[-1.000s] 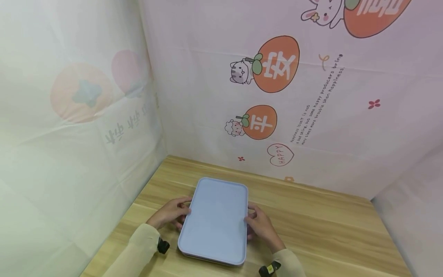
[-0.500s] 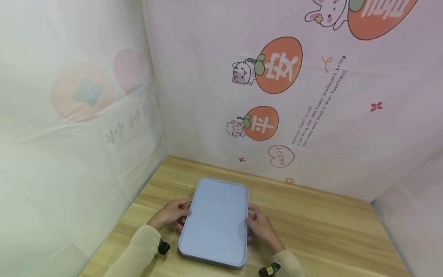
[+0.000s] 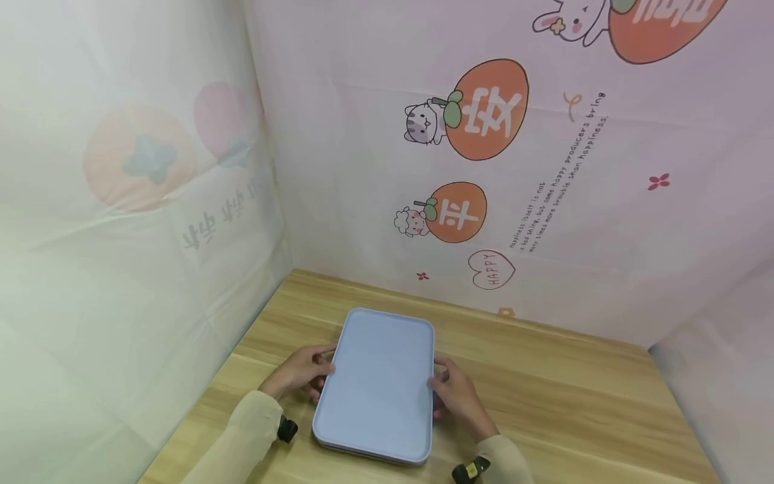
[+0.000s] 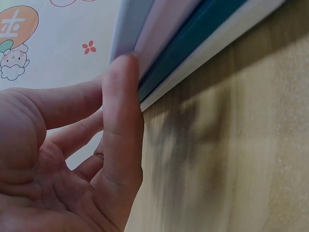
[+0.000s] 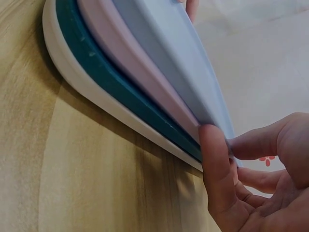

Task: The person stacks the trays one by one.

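Note:
A stack of flat boards lies on the wooden table [image 3: 562,403], with a light blue board [image 3: 377,383] on top. The wrist views show the layers: light blue [image 5: 178,58], pink [image 5: 135,72], teal [image 5: 111,82] and white [image 5: 82,87] at the bottom. My left hand [image 3: 300,372] holds the stack's left edge. Its thumb [image 4: 120,121] presses against the light blue board's [image 4: 128,29] rim, with fingers curled behind. My right hand [image 3: 456,393] grips the right edge the same way, thumb [image 5: 217,174] under the light blue rim.
Printed cloth walls [image 3: 496,168] close in the table at the back and on the left [image 3: 139,235]. Bare wood [image 3: 580,417] stretches to the right of the stack. A narrow strip of table lies between the stack and the left wall.

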The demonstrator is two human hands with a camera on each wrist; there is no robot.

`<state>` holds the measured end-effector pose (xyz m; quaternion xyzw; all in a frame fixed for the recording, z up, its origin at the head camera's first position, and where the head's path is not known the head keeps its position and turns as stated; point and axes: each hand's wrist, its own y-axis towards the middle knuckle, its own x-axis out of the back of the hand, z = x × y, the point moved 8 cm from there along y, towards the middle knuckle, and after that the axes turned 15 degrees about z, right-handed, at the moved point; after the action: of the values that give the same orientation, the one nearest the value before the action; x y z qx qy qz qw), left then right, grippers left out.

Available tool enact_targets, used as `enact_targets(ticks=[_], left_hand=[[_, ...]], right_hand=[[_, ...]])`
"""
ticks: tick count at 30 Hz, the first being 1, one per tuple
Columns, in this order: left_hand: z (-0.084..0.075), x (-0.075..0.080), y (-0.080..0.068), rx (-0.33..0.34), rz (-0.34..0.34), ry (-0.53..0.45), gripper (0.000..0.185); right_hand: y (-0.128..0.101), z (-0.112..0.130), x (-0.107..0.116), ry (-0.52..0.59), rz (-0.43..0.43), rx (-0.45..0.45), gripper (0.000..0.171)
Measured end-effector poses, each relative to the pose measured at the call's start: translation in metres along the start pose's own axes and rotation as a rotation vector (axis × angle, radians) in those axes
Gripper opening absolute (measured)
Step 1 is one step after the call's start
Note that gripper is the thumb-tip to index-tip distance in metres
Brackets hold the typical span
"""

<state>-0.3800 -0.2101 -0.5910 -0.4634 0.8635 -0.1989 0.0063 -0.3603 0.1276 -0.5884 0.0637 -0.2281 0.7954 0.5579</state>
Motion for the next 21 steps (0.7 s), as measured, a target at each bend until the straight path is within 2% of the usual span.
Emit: enact_targets(ticks=[11,14,18,21], left_hand=[[-0.006,0.008,-0.001,0.047,-0.073,0.066,0.056],[-0.004,0.010,0.000,0.056,-0.102,0.067,0.043],[-0.008,0.019,0.003,0.049,-0.188,0.093,0.018],[-0.016,0.025,0.004,0.045,-0.228,0.135,0.013]], right_hand=[[0.009,-0.001,-0.002,0.060,0.008,-0.006,0.055],[0.008,-0.002,-0.002,0.065,0.016,-0.002,0.054],[0.007,-0.003,0.004,0.065,0.016,0.024,0.051],[0.008,-0.004,0.012,0.050,-0.003,0.041,0.041]])
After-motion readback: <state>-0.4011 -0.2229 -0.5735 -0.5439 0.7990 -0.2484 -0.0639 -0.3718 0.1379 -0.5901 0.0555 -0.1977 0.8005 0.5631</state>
